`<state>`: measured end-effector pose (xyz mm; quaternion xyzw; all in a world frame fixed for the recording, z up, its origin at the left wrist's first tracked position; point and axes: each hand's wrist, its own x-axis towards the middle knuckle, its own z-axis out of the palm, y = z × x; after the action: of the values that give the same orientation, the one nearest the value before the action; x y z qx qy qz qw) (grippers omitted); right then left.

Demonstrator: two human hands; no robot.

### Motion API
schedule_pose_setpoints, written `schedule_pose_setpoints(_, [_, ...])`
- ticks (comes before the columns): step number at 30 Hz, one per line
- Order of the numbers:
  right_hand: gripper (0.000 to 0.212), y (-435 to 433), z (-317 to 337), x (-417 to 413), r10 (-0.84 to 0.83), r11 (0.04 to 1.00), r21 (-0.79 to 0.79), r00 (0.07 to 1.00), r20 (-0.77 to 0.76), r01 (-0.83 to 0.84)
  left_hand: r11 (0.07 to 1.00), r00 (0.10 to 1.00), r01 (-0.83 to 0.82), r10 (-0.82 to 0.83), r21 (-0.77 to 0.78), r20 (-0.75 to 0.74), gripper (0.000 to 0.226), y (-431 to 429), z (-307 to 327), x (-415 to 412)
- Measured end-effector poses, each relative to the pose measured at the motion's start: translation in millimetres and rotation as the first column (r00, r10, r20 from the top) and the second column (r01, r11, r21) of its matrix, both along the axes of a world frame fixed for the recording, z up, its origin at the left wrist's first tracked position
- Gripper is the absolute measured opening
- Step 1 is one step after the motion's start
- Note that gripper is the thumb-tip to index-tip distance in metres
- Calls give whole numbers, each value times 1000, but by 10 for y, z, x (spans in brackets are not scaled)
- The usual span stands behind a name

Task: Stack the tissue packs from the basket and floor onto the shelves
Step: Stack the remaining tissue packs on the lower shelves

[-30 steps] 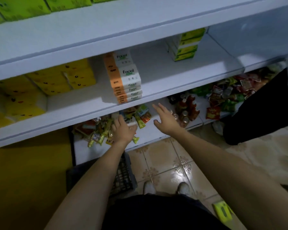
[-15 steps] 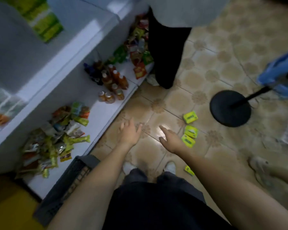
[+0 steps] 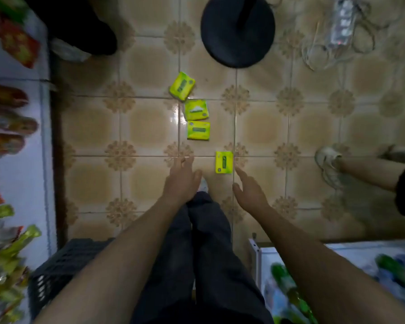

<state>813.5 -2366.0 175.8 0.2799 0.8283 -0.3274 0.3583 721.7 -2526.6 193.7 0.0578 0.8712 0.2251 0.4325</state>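
Several yellow-green tissue packs lie on the tiled floor. The nearest pack (image 3: 224, 162) lies just beyond my right hand. Farther out, another pack (image 3: 198, 130) and a third (image 3: 196, 109) sit side by side, with the farthest pack (image 3: 182, 85) past them. My left hand (image 3: 181, 181) hangs over the floor with fingers straight, holding nothing. My right hand (image 3: 248, 191) is spread open, its fingertips a little short of the nearest pack. The dark plastic basket (image 3: 63, 265) stands at the lower left beside my leg.
A white bottom shelf (image 3: 21, 160) with snack packets runs along the left. A black round stand base (image 3: 237, 29) sits ahead. Another person's shoe (image 3: 327, 164) is at the right, a dark trouser leg (image 3: 80, 26) at top left. A power strip (image 3: 341, 24) with cables lies top right.
My view swung from the shelves down to the floor. Both hands dropped away from the shelf and now hover over the tiles, the right one close to the nearest pack.
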Motion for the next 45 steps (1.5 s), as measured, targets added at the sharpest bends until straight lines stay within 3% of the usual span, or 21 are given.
schedule_pose_setpoints(7, [50,275,-1811,213,-308,951,-15,947,88,310,971,968,240,-240,9,73,51,388,-2035,41])
schedule_pose_setpoints(15, [56,201,-3975,515,-516,849,-56,848,124,525,880,883,461,-467,112,38,68,961,-4451,115])
schedule_pose_setpoints(19, [63,89,-4440,483,-707,694,-106,702,91,712,829,829,556,-559,63,28,75,1155,-5009,181])
schedule_pose_setpoints(22, [62,62,-4476,402,-776,624,-107,630,32,774,872,870,480,-487,93,76,76,1157,-5069,198])
schedule_pose_setpoints(26, [56,92,-4145,332,-730,684,-80,681,-67,725,976,964,146,-177,162,197,64,1017,-4702,133])
schedule_pose_setpoints(29, [55,84,-3604,161,-675,738,-76,734,-73,670,986,966,-40,-3,164,258,59,809,-4186,32])
schedule_pose_setpoints(31, [56,31,-3108,-11,-645,763,-102,763,-48,639,977,958,-134,84,168,276,68,649,-3678,-63])
schedule_pose_setpoints(33, [58,-34,-2536,-197,-598,795,-131,801,-10,592,968,953,-177,124,176,276,86,481,-3083,-160])
schedule_pose_setpoints(36, [60,-157,-1592,-463,-513,845,-182,858,-4,504,973,965,-152,108,175,239,86,233,-2060,-328])
schedule_pose_setpoints(40, [59,-359,-276,-766,-468,861,-248,883,-42,445,923,938,-304,248,234,241,87,-82,-670,-552])
schedule_pose_setpoints(43, [62,-482,561,-959,-384,904,-269,909,-160,334,859,891,-444,393,255,226,98,-293,203,-662])
schedule_pose_setpoints(45, [62,-563,1035,-1104,-314,929,-276,922,-225,249,804,862,-507,470,310,190,93,-435,654,-725])
